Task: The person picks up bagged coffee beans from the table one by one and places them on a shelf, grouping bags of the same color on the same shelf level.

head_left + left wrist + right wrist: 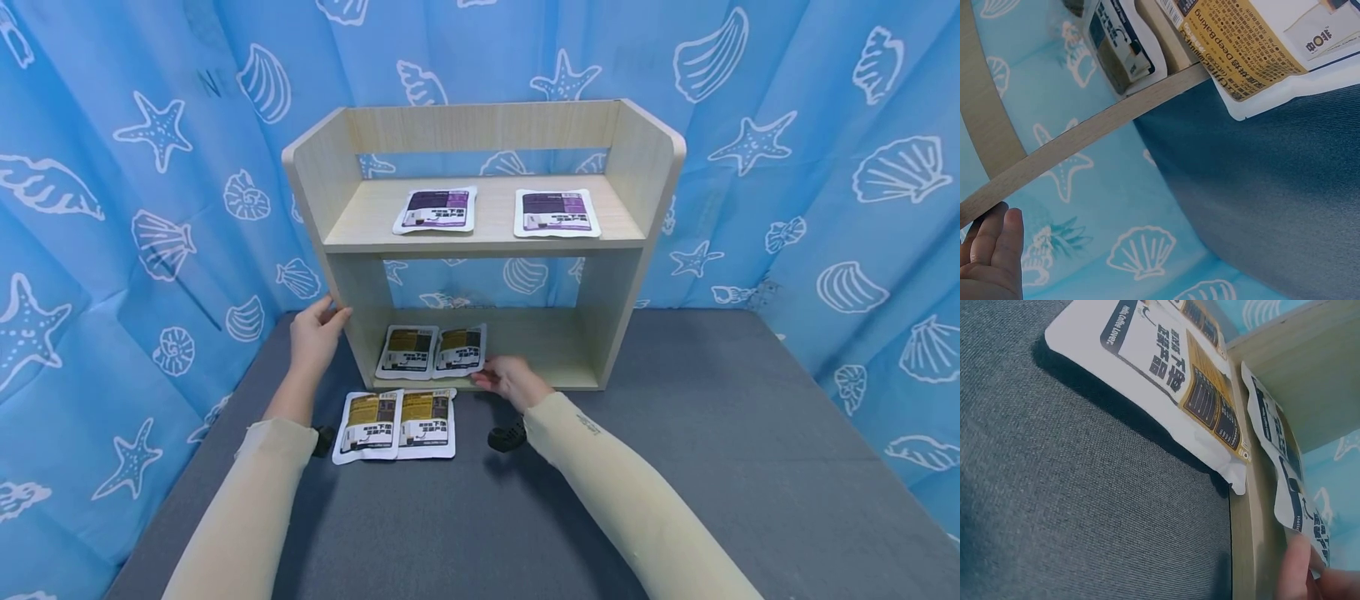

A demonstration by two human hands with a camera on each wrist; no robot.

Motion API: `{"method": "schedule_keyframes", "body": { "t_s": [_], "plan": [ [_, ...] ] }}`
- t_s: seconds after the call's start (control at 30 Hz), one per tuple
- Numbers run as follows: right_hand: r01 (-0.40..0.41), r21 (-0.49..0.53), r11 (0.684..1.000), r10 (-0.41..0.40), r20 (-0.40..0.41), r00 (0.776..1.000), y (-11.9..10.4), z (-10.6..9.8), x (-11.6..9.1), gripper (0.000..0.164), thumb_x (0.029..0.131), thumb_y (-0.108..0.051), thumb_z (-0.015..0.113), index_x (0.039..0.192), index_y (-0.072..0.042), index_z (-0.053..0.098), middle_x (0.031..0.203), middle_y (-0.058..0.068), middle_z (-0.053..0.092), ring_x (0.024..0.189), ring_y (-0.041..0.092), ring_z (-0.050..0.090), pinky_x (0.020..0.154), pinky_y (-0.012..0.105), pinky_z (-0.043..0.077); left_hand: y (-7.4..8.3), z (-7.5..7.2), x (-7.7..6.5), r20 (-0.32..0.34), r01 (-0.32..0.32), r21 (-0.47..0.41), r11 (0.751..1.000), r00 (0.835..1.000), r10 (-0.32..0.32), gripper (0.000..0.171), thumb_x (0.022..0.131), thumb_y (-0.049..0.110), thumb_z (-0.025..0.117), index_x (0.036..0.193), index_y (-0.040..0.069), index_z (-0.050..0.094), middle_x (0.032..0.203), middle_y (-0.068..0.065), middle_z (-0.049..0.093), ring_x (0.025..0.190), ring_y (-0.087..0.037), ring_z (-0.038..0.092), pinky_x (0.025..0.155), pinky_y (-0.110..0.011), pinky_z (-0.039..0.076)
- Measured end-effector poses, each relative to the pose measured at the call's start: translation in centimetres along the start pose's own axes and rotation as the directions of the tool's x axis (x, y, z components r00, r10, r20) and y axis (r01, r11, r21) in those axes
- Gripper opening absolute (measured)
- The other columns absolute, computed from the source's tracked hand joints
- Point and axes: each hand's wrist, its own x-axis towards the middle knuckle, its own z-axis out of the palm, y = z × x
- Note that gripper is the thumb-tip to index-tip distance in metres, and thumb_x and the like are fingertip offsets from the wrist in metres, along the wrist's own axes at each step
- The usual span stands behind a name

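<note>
My right hand (513, 382) pinches the lower right corner of a white coffee pouch (460, 350) with a brown-and-white label. This pouch lies on the lower shelf (536, 350) of a small wooden rack, against another coffee pouch (407, 352) on its left. In the right wrist view, the thumb and fingertips (1297, 556) meet at the pouch's edge. My left hand (317, 333) touches the outer side of the rack's left panel (360, 308); in the left wrist view its fingers (1007, 240) look fairly straight against the panel's edge.
Two gold-labelled pouches, a left one (367, 425) and a right one (427, 423), overlap on the grey table before the rack. Two purple-labelled pouches, one left (437, 210) and one right (557, 213), lie on the upper shelf (495, 204). A blue curtain (480, 50) hangs behind.
</note>
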Motion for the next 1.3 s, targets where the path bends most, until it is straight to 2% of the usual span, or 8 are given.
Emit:
{"method": "schedule_keyframes", "body": {
  "t_s": [0.13,0.23,0.37,0.47,0.67,0.87,1.03,1.3],
  "plan": [
    [0.007,-0.02,1.0,-0.008,-0.023,1.0,0.7,-0.4,2.7,0.03,0.095,0.011,0.049,0.124,0.011,0.054,0.109,0.03,0.062,0.083,0.031,0.069,0.071,0.033,0.059,0.1,0.1,-0.1,-0.005,-0.002,0.002,1.0,1.0,0.002,0.04,0.101,0.016,0.055,0.139,0.006,0.053,0.133,-0.019,0.057,0.119,-0.033,0.056,0.097,-0.047,0.048],
    [0.0,-0.079,0.997,-0.007,-0.083,0.997,0.0,0.5,-0.2,0.036,0.096,0.012,0.045,0.131,0.012,0.049,0.122,0.028,0.058,0.099,0.032,0.066,0.085,0.034,0.056,0.1,0.1,-0.1,-0.012,-0.002,0.008,1.0,1.0,0.002,0.039,0.101,0.015,0.055,0.139,0.005,0.054,0.133,-0.019,0.057,0.119,-0.034,0.056,0.097,-0.048,0.048],
    [0.029,-0.091,0.995,-0.032,-0.03,0.999,-0.1,-0.3,-0.5,0.029,0.092,0.015,0.05,0.121,0.018,0.053,0.112,0.031,0.061,0.091,0.033,0.068,0.078,0.034,0.058,0.1,0.1,-0.1,-0.023,0.0,0.009,1.0,1.0,0.0,0.039,0.1,0.015,0.056,0.137,0.004,0.055,0.132,-0.019,0.058,0.118,-0.034,0.057,0.096,-0.048,0.048],
    [0.048,-0.121,0.991,-0.05,-0.015,0.999,-0.4,-1.0,-2.1,0.029,0.091,0.015,0.053,0.119,0.018,0.054,0.11,0.032,0.062,0.084,0.03,0.069,0.073,0.032,0.059,0.2,0.1,-0.1,-0.031,0.007,0.01,1.0,0.999,-0.007,0.038,0.1,0.016,0.057,0.136,0.005,0.056,0.131,-0.019,0.059,0.117,-0.033,0.058,0.094,-0.048,0.049],
    [0.042,-0.174,0.984,-0.044,-0.009,0.999,-1.8,-2.4,-7.5,0.042,0.098,0.008,0.046,0.14,0.012,0.04,0.13,0.03,0.054,0.089,0.024,0.068,0.068,0.025,0.058,0.4,0.3,-0.3,-0.039,0.032,0.007,0.999,0.999,-0.032,0.037,0.099,0.017,0.058,0.134,0.004,0.058,0.129,-0.019,0.06,0.114,-0.032,0.059,0.093,-0.047,0.05],
    [0.076,-0.261,0.962,-0.07,0.031,0.997,-2.6,-4.6,-10.3,0.048,0.098,0.0,0.055,0.143,0.005,0.041,0.135,0.024,0.053,0.103,0.026,0.065,0.075,0.03,0.058,0.6,0.2,-0.8,-0.037,0.046,0.038,0.998,0.998,-0.045,0.038,0.099,0.014,0.057,0.135,0.002,0.056,0.13,-0.02,0.059,0.118,-0.033,0.056,0.098,-0.046,0.048],
    [0.155,-0.321,0.934,-0.145,0.056,0.988,-3.4,-6.2,-12.1,0.046,0.099,-0.004,0.054,0.143,0.005,0.042,0.138,0.024,0.051,0.092,0.017,0.067,0.071,0.03,0.057,0.3,-0.3,-1.5,0.006,0.07,0.024,0.997,0.998,-0.07,0.044,0.1,0.018,0.056,0.142,0.005,0.05,0.138,-0.018,0.053,0.128,-0.032,0.049,0.104,-0.045,0.043],
    [0.237,-0.343,0.909,-0.232,0.056,0.971,-5.4,-8.1,-14.8,0.047,0.101,-0.01,0.053,0.144,0.001,0.041,0.142,0.021,0.047,0.105,0.019,0.064,0.093,0.041,0.051,-0.6,-1.1,-2.9,0.053,0.087,-0.001,0.996,0.995,-0.087,0.046,0.102,0.021,0.053,0.143,0.002,0.046,0.138,-0.022,0.052,0.129,-0.033,0.048,0.106,-0.046,0.04]
  ]
}}
